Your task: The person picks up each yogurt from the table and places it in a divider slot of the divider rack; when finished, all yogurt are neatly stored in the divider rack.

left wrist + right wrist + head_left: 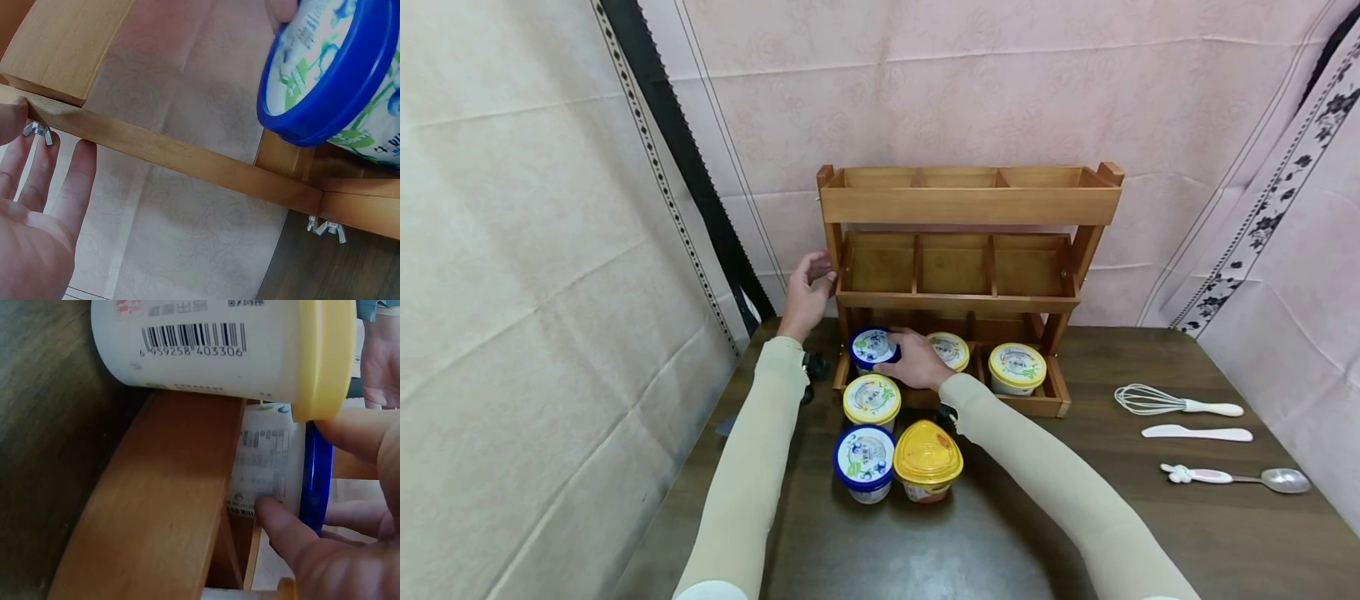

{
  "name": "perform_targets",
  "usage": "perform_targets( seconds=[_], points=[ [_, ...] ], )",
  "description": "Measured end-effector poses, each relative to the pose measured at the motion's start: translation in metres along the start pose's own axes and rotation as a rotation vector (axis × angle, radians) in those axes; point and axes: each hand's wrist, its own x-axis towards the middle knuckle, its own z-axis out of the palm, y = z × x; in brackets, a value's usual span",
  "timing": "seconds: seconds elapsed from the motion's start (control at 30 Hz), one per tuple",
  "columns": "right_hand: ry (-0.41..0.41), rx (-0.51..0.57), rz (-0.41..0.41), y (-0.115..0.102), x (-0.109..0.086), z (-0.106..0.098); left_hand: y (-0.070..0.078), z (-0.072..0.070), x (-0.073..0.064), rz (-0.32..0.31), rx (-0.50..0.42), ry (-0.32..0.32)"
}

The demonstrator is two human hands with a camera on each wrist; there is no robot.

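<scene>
My right hand grips a blue-lidded tub by its lid and side. That tub is at the left compartment of the bottom tier of a three-tier wooden rack. In the right wrist view, thumb and fingers are round the blue lid, and the tub's white wall shows behind the front board. My left hand holds the rack's left side post, thumb on one edge and fingers on the other, beside a wing nut. Two yellow-lidded tubs sit in the bottom tier's other compartments.
In front of the rack stand a yellow-lidded tub, another blue-lidded tub and a tub with a domed yellow lid. A whisk, a white-handled spreader and a spoon lie at the right. Cloth hangs behind the table.
</scene>
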Motion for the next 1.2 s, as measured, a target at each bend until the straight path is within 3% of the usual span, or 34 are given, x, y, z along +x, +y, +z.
perform_targets(
  seconds=[0.2,0.6,0.9,1.2],
  points=[
    [-0.003,-0.024,0.0,0.003,0.003,0.006,-0.002,0.001,0.0,0.004,0.01,-0.004],
    [0.011,0.081,0.026,0.001,-0.002,0.002,-0.005,0.003,0.0,0.01,0.025,-0.005],
    [0.041,0.196,0.02,-0.001,-0.017,-0.013,-0.004,0.002,0.001,0.007,0.021,-0.009],
    [-0.041,0.292,-0.004,-0.003,-0.043,-0.035,0.0,0.001,-0.001,-0.004,0.023,-0.004]
  ],
)
